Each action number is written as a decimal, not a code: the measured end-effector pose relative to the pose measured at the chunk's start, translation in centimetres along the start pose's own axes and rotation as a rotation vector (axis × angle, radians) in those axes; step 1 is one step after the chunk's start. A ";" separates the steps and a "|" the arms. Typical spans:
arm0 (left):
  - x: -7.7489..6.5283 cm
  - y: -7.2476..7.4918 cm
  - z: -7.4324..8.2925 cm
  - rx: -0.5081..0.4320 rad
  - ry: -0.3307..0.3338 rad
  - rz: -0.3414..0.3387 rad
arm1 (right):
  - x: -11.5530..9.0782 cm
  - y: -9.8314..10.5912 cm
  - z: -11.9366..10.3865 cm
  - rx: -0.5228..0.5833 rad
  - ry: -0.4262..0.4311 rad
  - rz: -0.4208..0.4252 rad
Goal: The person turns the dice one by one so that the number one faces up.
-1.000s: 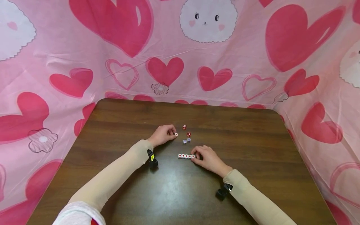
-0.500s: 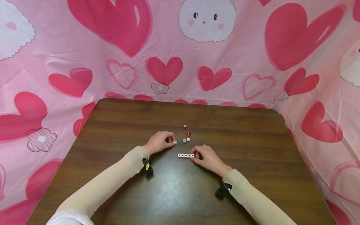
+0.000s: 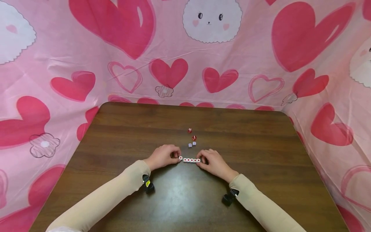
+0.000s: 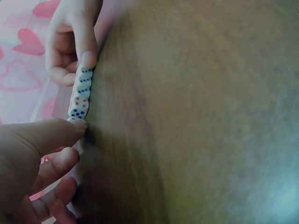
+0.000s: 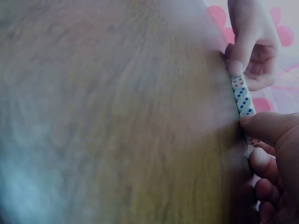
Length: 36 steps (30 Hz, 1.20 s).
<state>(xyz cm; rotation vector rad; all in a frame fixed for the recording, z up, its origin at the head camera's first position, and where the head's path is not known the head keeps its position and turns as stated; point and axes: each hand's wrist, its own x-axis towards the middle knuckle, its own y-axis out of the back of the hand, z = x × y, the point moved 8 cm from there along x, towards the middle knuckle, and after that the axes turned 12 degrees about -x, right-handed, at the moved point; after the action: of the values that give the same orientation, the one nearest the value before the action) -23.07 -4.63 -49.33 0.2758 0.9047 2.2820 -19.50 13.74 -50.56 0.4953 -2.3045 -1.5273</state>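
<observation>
A straight row of several white dice [image 3: 189, 160], each with a red dot on top, lies on the wooden table [image 3: 176, 203]. At the row's left end my left hand [image 3: 163, 156] pinches another white die [image 3: 181, 158] between thumb and fingers, with a slight gap to the row in the head view. My right hand [image 3: 215, 163] holds the right-end die [image 3: 198, 160] with thumb and finger. From the left wrist, the dice [image 4: 81, 91] form a line between both hands, blue and red pips on their near sides. The right wrist view has the right thumb covering part of the row [image 5: 243, 99].
Beyond the row are two white dice with blue pips, one [image 3: 190, 145] beside the other [image 3: 194, 143]. Farther back sit two red dice, a nearer one [image 3: 194, 138] and a farther one [image 3: 189, 130]. A pink heart-patterned cloth [image 3: 197, 58] hangs around the table's far edges.
My left hand has brought its white die toward me, from beside the loose dice to the row's left end. My right hand stays at the right end.
</observation>
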 end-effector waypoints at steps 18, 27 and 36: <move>-0.6 -0.5 0.1 0.032 -0.039 0.071 | -0.2 0.4 -0.5 -0.011 0.022 0.038; -0.8 -0.8 0.1 0.052 -0.048 0.093 | -0.2 0.3 -0.4 -0.010 0.021 0.040; -0.8 -0.7 0.3 0.072 -0.052 0.129 | -0.1 0.4 -0.5 -0.016 0.023 0.052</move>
<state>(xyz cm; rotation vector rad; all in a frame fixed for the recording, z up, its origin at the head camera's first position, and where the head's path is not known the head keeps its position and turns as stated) -21.94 -4.57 -49.53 0.4348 0.9688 2.3512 -19.22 13.57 -50.00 0.4425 -2.2680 -1.5070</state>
